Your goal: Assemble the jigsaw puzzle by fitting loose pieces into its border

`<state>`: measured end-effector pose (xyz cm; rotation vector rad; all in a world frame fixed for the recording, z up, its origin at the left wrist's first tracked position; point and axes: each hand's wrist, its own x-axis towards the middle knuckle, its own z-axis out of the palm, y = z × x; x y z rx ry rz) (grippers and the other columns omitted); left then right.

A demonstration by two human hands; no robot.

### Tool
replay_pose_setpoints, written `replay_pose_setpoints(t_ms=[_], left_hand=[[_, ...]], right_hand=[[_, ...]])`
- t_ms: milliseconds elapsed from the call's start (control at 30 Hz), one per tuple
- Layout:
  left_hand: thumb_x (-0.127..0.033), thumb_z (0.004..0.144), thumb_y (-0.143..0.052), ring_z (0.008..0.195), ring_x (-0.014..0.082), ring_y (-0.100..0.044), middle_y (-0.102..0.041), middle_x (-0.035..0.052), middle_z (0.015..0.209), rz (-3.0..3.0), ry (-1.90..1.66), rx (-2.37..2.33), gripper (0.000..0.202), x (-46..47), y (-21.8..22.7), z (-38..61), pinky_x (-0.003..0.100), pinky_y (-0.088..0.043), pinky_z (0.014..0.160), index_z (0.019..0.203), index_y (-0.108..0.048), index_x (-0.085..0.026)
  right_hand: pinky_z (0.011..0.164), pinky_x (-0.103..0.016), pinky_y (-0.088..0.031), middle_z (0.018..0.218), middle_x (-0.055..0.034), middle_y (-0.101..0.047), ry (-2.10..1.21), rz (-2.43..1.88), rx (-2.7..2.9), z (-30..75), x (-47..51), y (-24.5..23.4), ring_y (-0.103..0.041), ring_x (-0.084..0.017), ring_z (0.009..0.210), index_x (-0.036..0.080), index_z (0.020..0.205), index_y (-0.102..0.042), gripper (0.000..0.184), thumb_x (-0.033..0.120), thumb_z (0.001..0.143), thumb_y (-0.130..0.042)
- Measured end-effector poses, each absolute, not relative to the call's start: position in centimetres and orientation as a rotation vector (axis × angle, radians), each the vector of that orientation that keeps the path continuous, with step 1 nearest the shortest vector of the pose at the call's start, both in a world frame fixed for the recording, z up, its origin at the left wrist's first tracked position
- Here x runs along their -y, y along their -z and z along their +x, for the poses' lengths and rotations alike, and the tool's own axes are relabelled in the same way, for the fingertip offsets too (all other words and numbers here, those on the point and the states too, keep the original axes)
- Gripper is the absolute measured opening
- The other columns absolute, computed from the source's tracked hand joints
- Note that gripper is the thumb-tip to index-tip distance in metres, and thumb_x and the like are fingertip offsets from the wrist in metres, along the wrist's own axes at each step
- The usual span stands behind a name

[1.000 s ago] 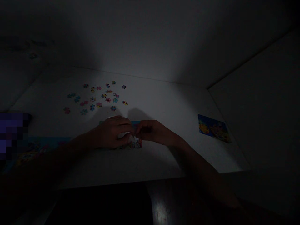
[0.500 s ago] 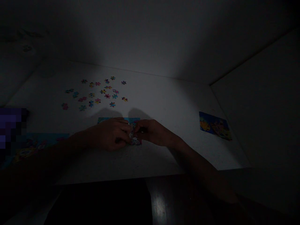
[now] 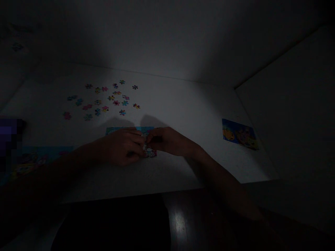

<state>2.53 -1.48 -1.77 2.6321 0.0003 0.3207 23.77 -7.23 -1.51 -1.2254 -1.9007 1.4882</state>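
A colourful jigsaw puzzle (image 3: 151, 152) lies flat on the white table, largely covered by both hands. My left hand (image 3: 123, 146) rests over its left and middle part. Its fingers are bent and closed, their tips at the puzzle's right portion; what is under them is hidden. From the right, my right hand (image 3: 167, 140) reaches in with thumb and forefinger pinched on a small puzzle piece, mostly hidden and dim. The fingertips of both hands nearly meet above the puzzle.
Several loose puzzle pieces (image 3: 116, 103) are spread at the back left of the table (image 3: 183, 104). A blue and yellow picture card (image 3: 239, 135) lies at the right. Another bright picture sheet (image 3: 39, 158) is at the left, partly behind my forearm. The light is dim.
The view has shifted slightly, so things on the table appear a little higher and further left. My hands stay together over the puzzle, the right fingertips slightly closer to the left ones.
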Motion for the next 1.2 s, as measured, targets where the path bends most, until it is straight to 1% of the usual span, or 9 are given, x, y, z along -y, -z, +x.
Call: replay_pose_setpoints(t_ms=[100, 233, 400, 533, 633, 733, 867, 1067, 1200], left_hand=[[-0.017, 0.086, -0.048, 0.082, 0.0133, -0.057, -0.068, -0.0004, 0.092, 2.665, -0.305, 0.001, 0.024, 1.61, 1.55, 2.58, 0.028, -0.04, 0.08, 0.089, -0.07, -0.026], [-0.018, 0.086, -0.046, 0.083, 0.0151, -0.057, -0.067, 0.0003, 0.089, 2.749, -0.29, -0.003, 0.025, 1.82, 1.25, 2.55, 0.03, -0.039, 0.079, 0.088, -0.07, -0.026], [-0.017, 0.086, -0.047, 0.085, 0.0158, -0.057, -0.066, 0.0008, 0.087, 2.767, -0.251, -0.019, 0.025, 1.96, 1.12, 2.49, 0.03, -0.038, 0.08, 0.091, -0.07, -0.026], [-0.017, 0.085, -0.05, 0.083, 0.0152, -0.057, -0.066, 0.0, 0.088, 2.762, -0.28, -0.023, 0.023, 1.97, 1.31, 2.44, 0.031, -0.038, 0.08, 0.088, -0.07, -0.026], [-0.019, 0.086, -0.05, 0.083, 0.0152, -0.057, -0.066, -0.0007, 0.088, 2.77, -0.267, -0.029, 0.021, 1.94, 1.44, 2.43, 0.031, -0.038, 0.08, 0.086, -0.069, -0.027], [-0.02, 0.087, -0.048, 0.082, 0.0153, -0.057, -0.067, -0.0003, 0.087, 2.779, -0.25, -0.03, 0.022, 1.91, 1.45, 2.47, 0.031, -0.039, 0.079, 0.084, -0.069, -0.026], [-0.018, 0.085, -0.048, 0.083, 0.0159, -0.058, -0.067, 0.0006, 0.089, 2.783, -0.277, -0.012, 0.023, 1.92, 1.4, 2.54, 0.032, -0.04, 0.079, 0.085, -0.07, -0.025], [-0.018, 0.086, -0.048, 0.084, 0.0152, -0.058, -0.067, 0.0005, 0.092, 2.757, -0.263, -0.049, 0.023, 2.06, 1.45, 2.42, 0.031, -0.041, 0.082, 0.086, -0.07, -0.026], [-0.019, 0.087, -0.048, 0.085, 0.0161, -0.059, -0.067, 0.001, 0.09, 2.781, -0.248, -0.049, 0.023, 2.14, 1.49, 2.41, 0.032, -0.041, 0.083, 0.086, -0.07, -0.026]], right_hand=[[0.063, -0.023, -0.045, 0.077, 0.0006, -0.064, -1.396, -1.222, 2.005, 23.77, 7.1, 1.35, -0.058, -0.011, 0.068, 0.015, 0.085, -0.065, 0.013, 0.005, 0.08, -0.058], [0.066, -0.024, -0.044, 0.08, 0.0002, -0.064, -1.286, -1.207, 2.098, 23.8, 7.0, 1.24, -0.058, -0.011, 0.072, 0.015, 0.086, -0.065, 0.016, 0.003, 0.08, -0.056], [0.064, -0.024, -0.042, 0.077, 0.0002, -0.062, -1.292, -1.241, 2.049, 23.51, 7.14, 1.18, -0.057, -0.011, 0.068, 0.015, 0.084, -0.063, 0.016, 0.003, 0.082, -0.053], [0.064, -0.024, -0.042, 0.078, 0.0001, -0.063, -1.268, -1.266, 2.061, 23.37, 7.35, 1.37, -0.057, -0.011, 0.069, 0.015, 0.084, -0.063, 0.014, 0.005, 0.081, -0.056], [0.064, -0.023, -0.043, 0.078, 0.0008, -0.063, -1.317, -1.254, 2.014, 23.47, 7.42, 1.5, -0.058, -0.011, 0.069, 0.016, 0.084, -0.062, 0.01, 0.008, 0.082, -0.056], [0.062, -0.023, -0.044, 0.073, 0.0017, -0.061, -1.439, -1.241, 1.91, 23.7, 7.39, 1.47, -0.058, -0.01, 0.065, 0.016, 0.084, -0.061, 0.007, 0.012, 0.084, -0.055], [0.066, -0.024, -0.046, 0.074, 0.0016, -0.06, -1.553, -1.175, 1.869, 24.03, 7.29, 1.4, -0.058, -0.011, 0.068, 0.016, 0.084, -0.06, 0.005, 0.013, 0.085, -0.056], [0.062, -0.023, -0.043, 0.075, 0.0011, -0.062, -1.359, -1.229, 2.025, 23.82, 7.46, 1.42, -0.057, -0.011, 0.066, 0.016, 0.085, -0.061, 0.01, 0.009, 0.085, -0.054], [0.063, -0.023, -0.043, 0.079, 0.0002, -0.063, -1.255, -1.255, 2.079, 23.69, 7.55, 1.67, -0.058, -0.011, 0.068, 0.016, 0.085, -0.061, 0.013, 0.004, 0.082, -0.056]])
